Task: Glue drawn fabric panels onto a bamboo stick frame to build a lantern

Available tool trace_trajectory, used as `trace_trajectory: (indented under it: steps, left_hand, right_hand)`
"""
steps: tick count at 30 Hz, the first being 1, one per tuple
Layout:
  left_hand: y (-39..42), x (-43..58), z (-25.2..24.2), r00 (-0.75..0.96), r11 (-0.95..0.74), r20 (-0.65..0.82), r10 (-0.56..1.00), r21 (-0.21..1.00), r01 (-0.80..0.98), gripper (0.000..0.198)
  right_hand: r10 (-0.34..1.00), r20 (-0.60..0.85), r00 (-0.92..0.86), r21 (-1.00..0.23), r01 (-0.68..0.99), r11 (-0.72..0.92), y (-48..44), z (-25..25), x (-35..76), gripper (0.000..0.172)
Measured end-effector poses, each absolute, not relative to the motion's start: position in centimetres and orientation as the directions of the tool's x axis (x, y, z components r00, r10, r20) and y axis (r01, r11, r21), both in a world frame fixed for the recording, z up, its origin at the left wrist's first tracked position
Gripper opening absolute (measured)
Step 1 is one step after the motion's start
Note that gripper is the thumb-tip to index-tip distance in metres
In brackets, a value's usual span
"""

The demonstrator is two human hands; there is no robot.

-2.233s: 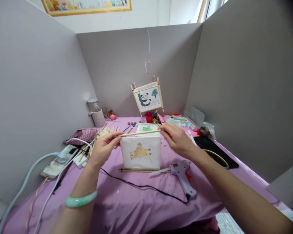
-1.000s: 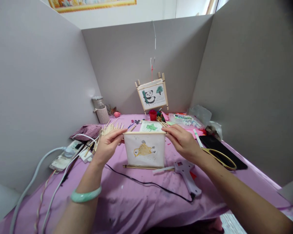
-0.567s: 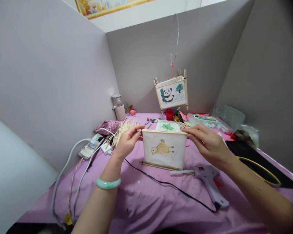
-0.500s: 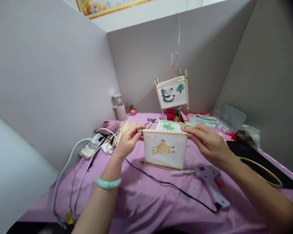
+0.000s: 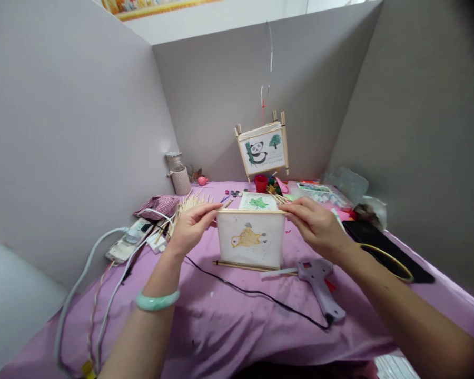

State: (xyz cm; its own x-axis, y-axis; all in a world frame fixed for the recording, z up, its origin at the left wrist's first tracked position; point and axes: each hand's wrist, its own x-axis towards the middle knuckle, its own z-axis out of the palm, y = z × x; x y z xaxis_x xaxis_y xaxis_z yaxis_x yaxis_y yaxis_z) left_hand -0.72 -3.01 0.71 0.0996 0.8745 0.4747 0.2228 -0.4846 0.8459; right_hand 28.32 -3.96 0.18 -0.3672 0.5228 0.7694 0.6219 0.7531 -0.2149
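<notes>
A white paper lantern box with a yellow bird drawing stands on the purple cloth. A thin wooden stick lies along its top front edge. My left hand pinches the stick's left end and my right hand pinches its right end, both pressing it onto the box. Another stick lies along the box's bottom edge. A green leaf drawing shows on the box's top.
A glue gun with a black cord lies right of the box. A finished panda lantern hangs at the back. A pile of sticks, a power strip, a jar, a red cup and a black tray surround the work.
The stick, held above the box earlier, now rests pressed on its top front edge. The camera view swung about; both hands keep their pinch on the stick's ends.
</notes>
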Motion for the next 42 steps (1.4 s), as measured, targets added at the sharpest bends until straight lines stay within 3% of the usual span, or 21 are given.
trace_trajectory:
  steps: [5, 10, 12, 15, 17, 20, 27, 31, 34, 37, 40, 42]
  left_hand:
    - [-2.6, -0.9, 0.5, 0.101, -0.505, 0.495, 0.863, 0.836, 0.213, 0.024]
    - [-2.4, -1.0, 0.5, 0.111, -0.49, 0.477, 0.872, 0.842, 0.226, 0.024]
    - [-2.4, -1.1, 0.5, 0.113, -0.486, 0.473, 0.874, 0.844, 0.225, 0.025]
    - [-2.4, -1.1, 0.5, 0.115, -0.478, 0.464, 0.878, 0.85, 0.222, 0.025]
    - [-2.3, -1.2, 0.5, 0.117, -0.47, 0.456, 0.882, 0.852, 0.23, 0.026]
    - [-2.3, -1.3, 0.5, 0.124, -0.463, 0.446, 0.886, 0.854, 0.239, 0.026]
    - [-2.3, -1.3, 1.1, 0.154, -0.458, 0.433, 0.888, 0.863, 0.212, 0.023]
    - [-2.3, -1.3, 1.2, 0.157, -0.456, 0.43, 0.889, 0.864, 0.214, 0.023]
    - [-2.3, -1.4, 1.2, 0.159, -0.442, 0.415, 0.896, 0.868, 0.226, 0.025]
    - [-2.3, -1.3, 1.2, 0.164, -0.428, 0.398, 0.903, 0.87, 0.244, 0.026]
    - [-2.3, -1.3, 1.3, 0.159, -0.432, 0.402, 0.902, 0.862, 0.267, 0.027]
    - [-2.3, -1.3, 1.2, 0.156, -0.437, 0.409, 0.899, 0.854, 0.282, 0.027]
  right_hand:
    - [0.569, 0.751, -0.336, -0.257, 0.645, 0.72, -4.4, 0.7, 28.8, 0.027]
    - [0.679, 0.726, -0.11, -0.395, 0.741, 0.543, -7.6, 0.2, 31.1, 0.023]
    - [0.785, 0.614, -0.081, -0.421, 0.807, 0.413, -9.6, -0.9, 31.9, 0.022]
    - [0.951, 0.306, -0.036, -0.36, 0.921, 0.151, -12.5, -3.2, 32.2, 0.028]
    - [0.988, 0.155, -0.004, -0.287, 0.957, 0.049, -14.0, -4.4, 31.7, 0.031]
    - [0.998, 0.056, 0.029, -0.228, 0.973, -0.016, -15.0, -4.9, 30.6, 0.036]
    - [0.999, 0.023, 0.026, -0.205, 0.978, -0.021, -14.9, -4.6, 29.6, 0.04]
    - [0.988, 0.124, 0.091, -0.352, 0.935, -0.042, -15.5, -6.0, 30.8, 0.046]
    - [0.95, 0.256, 0.18, -0.635, 0.772, 0.025, -16.1, -7.4, 31.8, 0.054]
    - [0.902, 0.275, 0.332, -0.926, 0.345, 0.156, -16.4, -8.0, 32.1, 0.059]
    - [0.95, 0.149, 0.275, -0.975, -0.118, 0.187, -16.4, -7.6, 31.2, 0.048]
    - [0.987, 0.096, 0.127, -0.949, -0.288, 0.129, -16.3, -6.8, 30.0, 0.036]
